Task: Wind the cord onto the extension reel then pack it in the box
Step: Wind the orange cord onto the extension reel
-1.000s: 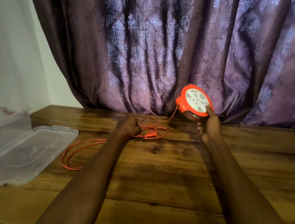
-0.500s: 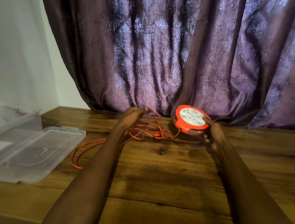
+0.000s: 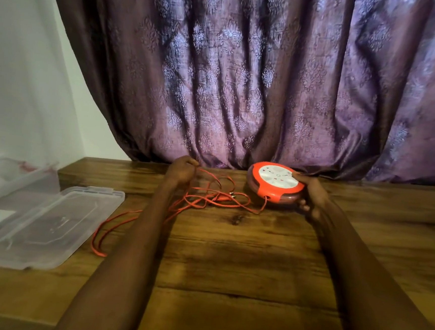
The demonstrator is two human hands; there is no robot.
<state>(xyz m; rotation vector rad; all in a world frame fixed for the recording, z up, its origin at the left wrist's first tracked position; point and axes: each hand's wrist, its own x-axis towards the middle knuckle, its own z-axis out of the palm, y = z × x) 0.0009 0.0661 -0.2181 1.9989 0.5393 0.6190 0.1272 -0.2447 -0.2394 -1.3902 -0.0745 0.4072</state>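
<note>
Orange extension reel [image 3: 275, 181] with a white socket face sits low over the far edge of the wooden table [image 3: 228, 271], tilted a bit toward the camera, right by the purple curtain [image 3: 245, 75]; can't tell if its underside touches the wood. The right hand [image 3: 311, 196] grips it from the right side, thumb over the top rim, fingers curled underneath. The orange cord [image 3: 208, 198] exits the reel's near edge and runs left into a loose tangle on the table, then a long loop trails toward the clear plastic box [image 3: 6, 191] and its open lid [image 3: 55, 227] at the left edge. The left hand [image 3: 183, 169] is raised just off the table left of the reel, fingers closed in a pinch on a strand of cord. Almost all the cord looks unwound, so winding has barely begun. To do it well, probably: hold the reel steady with the right, feed the cord with light tension through the left fingers, shake out the tangle first so no knot gets pulled in, lay turns evenly. Both forearms reach straight out and nearly parallel, with wrists level. The left wrist is bent slightly up.
</note>
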